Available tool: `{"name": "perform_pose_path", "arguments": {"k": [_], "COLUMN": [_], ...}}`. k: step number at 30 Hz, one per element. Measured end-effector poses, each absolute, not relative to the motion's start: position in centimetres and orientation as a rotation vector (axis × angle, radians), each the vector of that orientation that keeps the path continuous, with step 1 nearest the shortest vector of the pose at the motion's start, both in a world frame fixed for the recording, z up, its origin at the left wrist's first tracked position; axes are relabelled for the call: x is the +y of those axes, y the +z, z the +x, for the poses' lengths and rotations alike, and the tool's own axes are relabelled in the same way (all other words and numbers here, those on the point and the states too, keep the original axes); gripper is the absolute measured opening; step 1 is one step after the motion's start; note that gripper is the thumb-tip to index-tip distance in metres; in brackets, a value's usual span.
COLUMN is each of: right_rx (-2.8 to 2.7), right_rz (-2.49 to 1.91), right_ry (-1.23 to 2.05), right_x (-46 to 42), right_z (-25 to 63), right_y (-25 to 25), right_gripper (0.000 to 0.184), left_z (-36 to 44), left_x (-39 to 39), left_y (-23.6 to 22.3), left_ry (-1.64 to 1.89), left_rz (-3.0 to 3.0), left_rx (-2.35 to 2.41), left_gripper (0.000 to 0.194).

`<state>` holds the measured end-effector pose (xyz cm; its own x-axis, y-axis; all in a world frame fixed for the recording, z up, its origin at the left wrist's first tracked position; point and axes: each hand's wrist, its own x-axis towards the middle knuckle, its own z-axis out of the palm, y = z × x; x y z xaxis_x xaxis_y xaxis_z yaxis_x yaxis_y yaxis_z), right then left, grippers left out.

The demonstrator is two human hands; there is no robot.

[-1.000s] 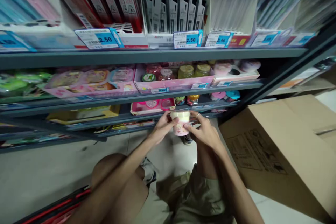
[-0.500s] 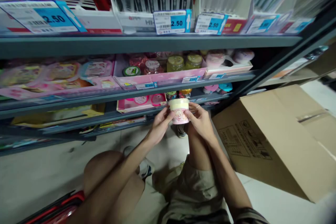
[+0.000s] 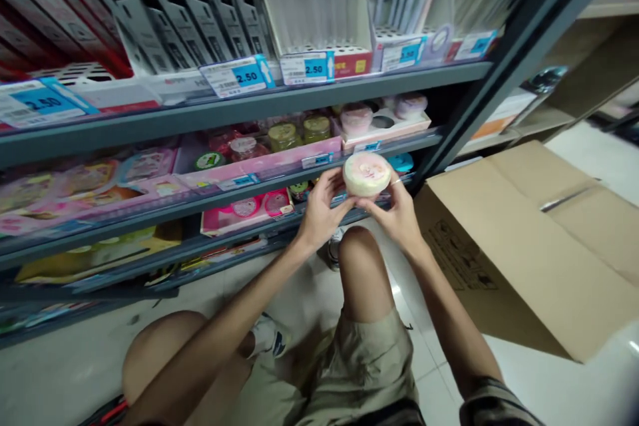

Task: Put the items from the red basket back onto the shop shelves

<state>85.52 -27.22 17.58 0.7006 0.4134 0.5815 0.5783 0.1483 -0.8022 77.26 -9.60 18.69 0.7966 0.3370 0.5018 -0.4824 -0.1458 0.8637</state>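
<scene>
I hold a small round jar (image 3: 367, 174) with a cream and pink lid in both hands, its lid tipped toward me. My left hand (image 3: 319, 210) grips its left side and my right hand (image 3: 399, 213), with a ring on one finger, grips its right side. The jar is in front of the lower shelves, just below a pink tray (image 3: 259, 163) of similar jars. A white tray (image 3: 387, 125) with two more pink-lidded jars stands on the same shelf, to the right.
Grey metal shelves (image 3: 239, 106) carry blue price tags (image 3: 238, 76) and packaged stationery above. A large closed cardboard box (image 3: 539, 239) lies on the tiled floor at my right. My bent knees are below the hands.
Both hands have lifted the jar and tipped it so its lid faces me. The view has swung to the right.
</scene>
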Motion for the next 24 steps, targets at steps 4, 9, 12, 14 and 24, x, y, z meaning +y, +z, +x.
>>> {"name": "perform_pose_path", "arguments": {"k": [4,9,12,14,24], "right_rx": [-0.796,-0.823,-0.893,-0.923,-0.984], "right_rz": [-1.484,-1.504,-1.557,-1.577,-1.721], "right_ry": [-0.268,-0.492,-0.573,-0.610,-0.551], "right_x": [-29.4,-28.7,-27.2,-26.1,-21.3], "right_z": [92.3,101.3,104.3,105.5,109.3], "right_y": [20.3,22.3,22.5,22.3,24.1], "right_gripper": [0.093,0.112,0.111,0.110,0.086], "left_z": [82.7,83.7,79.8,76.3,61.9], "left_x": [-12.3,-15.0,-14.9,-13.7,-5.3], "left_y": [22.2,22.7,19.2,16.1,6.4], "left_ry": [0.774,0.736,0.591,0.404,0.271], "left_rz": [1.830,2.009,2.077,2.113,2.031], "left_rx": [-0.271,-0.361,-0.335,-0.308,0.348], "left_gripper": [0.054,0.041,0.033,0.030,0.042]}}
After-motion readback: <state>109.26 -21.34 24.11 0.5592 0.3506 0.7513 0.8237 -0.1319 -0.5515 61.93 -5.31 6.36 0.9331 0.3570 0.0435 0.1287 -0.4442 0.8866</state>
